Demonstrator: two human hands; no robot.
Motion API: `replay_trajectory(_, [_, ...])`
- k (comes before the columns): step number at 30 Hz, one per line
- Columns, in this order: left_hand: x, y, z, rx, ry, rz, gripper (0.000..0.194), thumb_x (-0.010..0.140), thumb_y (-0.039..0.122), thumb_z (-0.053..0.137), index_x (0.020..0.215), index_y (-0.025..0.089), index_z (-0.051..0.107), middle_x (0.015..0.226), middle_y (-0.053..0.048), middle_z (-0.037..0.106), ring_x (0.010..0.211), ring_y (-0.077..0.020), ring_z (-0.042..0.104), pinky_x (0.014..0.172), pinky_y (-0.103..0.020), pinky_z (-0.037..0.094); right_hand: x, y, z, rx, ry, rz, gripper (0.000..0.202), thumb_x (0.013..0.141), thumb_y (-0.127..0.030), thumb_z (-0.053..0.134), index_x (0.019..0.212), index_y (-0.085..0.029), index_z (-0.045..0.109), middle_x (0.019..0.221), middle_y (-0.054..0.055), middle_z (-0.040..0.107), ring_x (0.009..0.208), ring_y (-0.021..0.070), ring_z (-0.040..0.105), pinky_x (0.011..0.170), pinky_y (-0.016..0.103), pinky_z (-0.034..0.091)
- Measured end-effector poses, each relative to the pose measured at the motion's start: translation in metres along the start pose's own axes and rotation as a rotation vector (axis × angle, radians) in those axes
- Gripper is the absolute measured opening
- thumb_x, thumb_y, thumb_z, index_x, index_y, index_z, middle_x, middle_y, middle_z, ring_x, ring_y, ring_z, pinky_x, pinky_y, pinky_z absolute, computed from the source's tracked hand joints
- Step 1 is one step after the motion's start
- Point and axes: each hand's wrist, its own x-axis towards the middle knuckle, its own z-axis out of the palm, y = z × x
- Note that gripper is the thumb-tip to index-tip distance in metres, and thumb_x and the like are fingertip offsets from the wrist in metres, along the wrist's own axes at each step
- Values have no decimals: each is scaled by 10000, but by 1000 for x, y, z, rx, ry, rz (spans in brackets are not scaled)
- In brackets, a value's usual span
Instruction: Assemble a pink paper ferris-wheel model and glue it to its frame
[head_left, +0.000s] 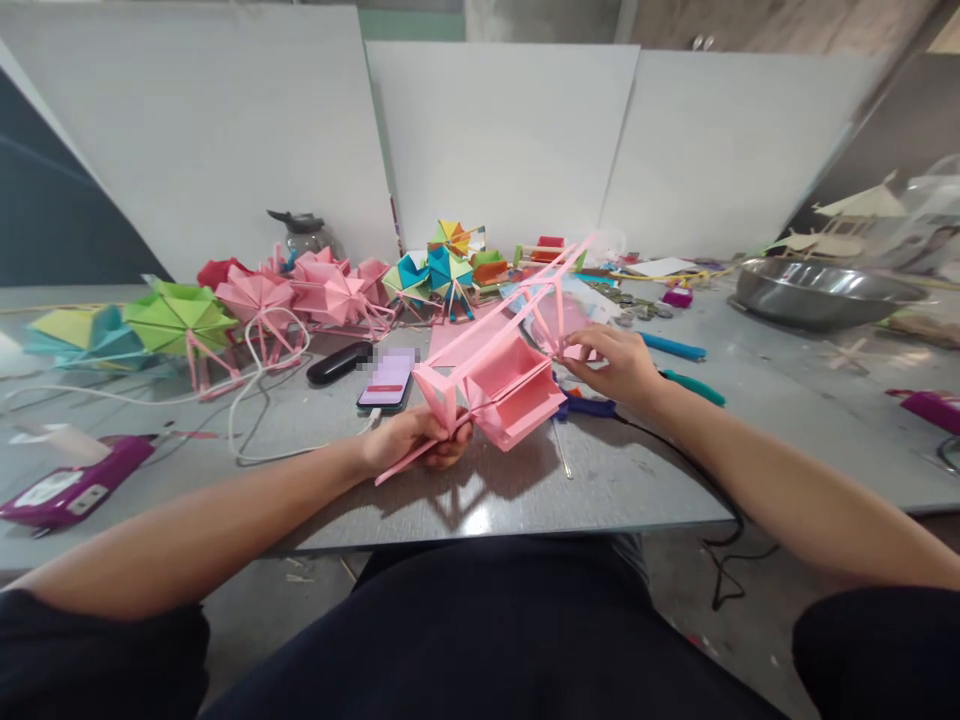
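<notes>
A pink folded-paper wheel model point(510, 400) with boxy paddles and a frame of thin struts is held tilted above the table. My left hand point(416, 438) is closed around the lower left struts, its fingers curled under them. At the far side of the wheel, my right hand point(615, 362) pinches the frame near the foot of its other legs; the exact contact is partly hidden. A flat pink sheet point(469, 338) lies behind the model. Beneath the right hand is a dark blue-handled tool point(589, 406) with a black cord.
Finished-looking paper wheels, including a green one point(180, 320), line the back left. A phone point(386, 380) on a white cable and a black case point(337, 363) lie left of centre. A purple power strip point(82, 485), teal-handled tool point(694, 387) and steel bowl point(825, 295) are also on the table.
</notes>
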Motion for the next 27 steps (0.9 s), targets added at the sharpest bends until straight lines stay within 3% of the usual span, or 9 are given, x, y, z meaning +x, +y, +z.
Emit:
replay_trajectory(7, [0,-1,-1,4,-7,8,221,764,331,697,853,163,586,689,22,397,559,-94,301,500,-201,259,-1,1,1,11,-3,9,110,990,-349,763,1028,-248,739,936,65,838,700,193,752,630,328,571])
replay_trajectory(15, [1,-2,-2,3,-27,26,220,776,327,694,841,171,554,681,31,402,542,-90,294,492,-211,250,2,-3,-3,1,-24,-11,98,998,-314,755,1055,-237,735,1004,71,845,658,169,731,576,306,543])
replay_trajectory(22, [1,-2,0,51,-19,39,205,810,321,681,854,172,547,674,44,405,534,-87,294,494,-220,234,1,5,-7,-52,-89,79,124,1000,-351,722,1074,-251,720,1033,68,834,644,176,724,584,323,552])
replay_trajectory(27, [1,-3,0,59,-10,50,197,781,308,672,853,177,543,662,48,401,529,-87,276,487,-222,223,2,11,-10,-86,-35,125,56,999,-255,651,987,-257,706,941,56,808,668,195,713,612,337,549])
